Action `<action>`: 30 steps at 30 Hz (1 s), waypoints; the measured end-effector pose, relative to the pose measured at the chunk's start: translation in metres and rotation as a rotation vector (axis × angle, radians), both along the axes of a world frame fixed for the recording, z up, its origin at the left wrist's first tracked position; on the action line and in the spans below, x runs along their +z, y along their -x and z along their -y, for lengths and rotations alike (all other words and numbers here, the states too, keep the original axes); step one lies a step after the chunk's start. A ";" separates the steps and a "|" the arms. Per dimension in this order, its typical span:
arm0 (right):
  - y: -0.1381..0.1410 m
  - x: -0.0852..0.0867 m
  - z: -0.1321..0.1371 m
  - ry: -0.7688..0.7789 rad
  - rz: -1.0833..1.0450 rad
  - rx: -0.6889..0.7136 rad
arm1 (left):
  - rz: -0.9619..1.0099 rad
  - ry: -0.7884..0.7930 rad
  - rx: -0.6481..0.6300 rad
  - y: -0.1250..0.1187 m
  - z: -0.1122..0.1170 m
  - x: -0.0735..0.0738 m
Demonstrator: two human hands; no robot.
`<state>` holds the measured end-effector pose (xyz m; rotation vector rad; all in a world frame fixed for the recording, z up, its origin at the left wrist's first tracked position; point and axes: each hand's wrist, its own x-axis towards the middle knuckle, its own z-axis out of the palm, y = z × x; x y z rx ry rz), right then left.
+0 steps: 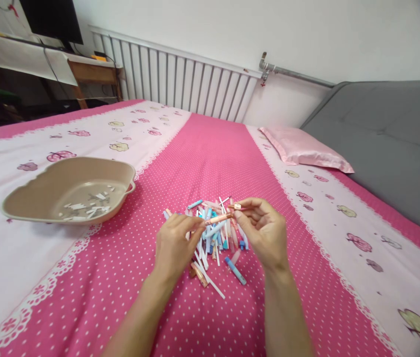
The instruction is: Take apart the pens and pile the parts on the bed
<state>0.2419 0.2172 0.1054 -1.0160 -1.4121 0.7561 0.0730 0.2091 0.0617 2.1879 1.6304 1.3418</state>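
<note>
My left hand (pixel 175 240) pinches one end of a peach-coloured pen barrel (pixel 218 218) between thumb and fingertips. The barrel's brown far end reaches my right thumb. In my right hand (pixel 264 229), thumb and forefinger close on a small brown pen cap (pixel 237 207) with a pale mark; whether it joins the barrel I cannot tell. Below both hands lies a loose pile of pen parts (pixel 214 233), blue, pink and white, with thin white sticks (pixel 213 283) among them. A blue pen (pixel 235 270) and a peach pen piece (pixel 199 275) rest at the near edge.
To the left stands a beige plastic basin (pixel 61 181) holding several short white pieces (pixel 91 208). Everything rests on a bed with a pink dotted cover (pixel 217 148). A pink pillow (pixel 306 148), grey headboard (pixel 388 134), white radiator (pixel 180 74) and desk (pixel 91 73) surround it.
</note>
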 end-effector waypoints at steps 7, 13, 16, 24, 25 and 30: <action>-0.001 0.001 0.001 -0.022 -0.008 -0.036 | 0.016 -0.004 0.031 0.002 -0.001 0.000; -0.002 0.000 0.000 -0.012 0.003 -0.016 | 0.029 -0.001 0.036 0.003 -0.001 0.001; -0.002 -0.001 0.000 -0.010 0.025 -0.013 | 0.038 0.004 0.028 0.003 -0.001 0.001; 0.001 -0.001 0.000 0.012 0.083 0.025 | 0.063 0.039 0.013 0.001 0.000 0.000; 0.002 -0.001 0.000 0.018 0.071 0.037 | 0.071 0.052 0.018 0.001 0.000 0.000; 0.004 -0.003 -0.002 0.147 0.026 0.152 | 0.237 0.144 -0.017 -0.001 0.002 0.002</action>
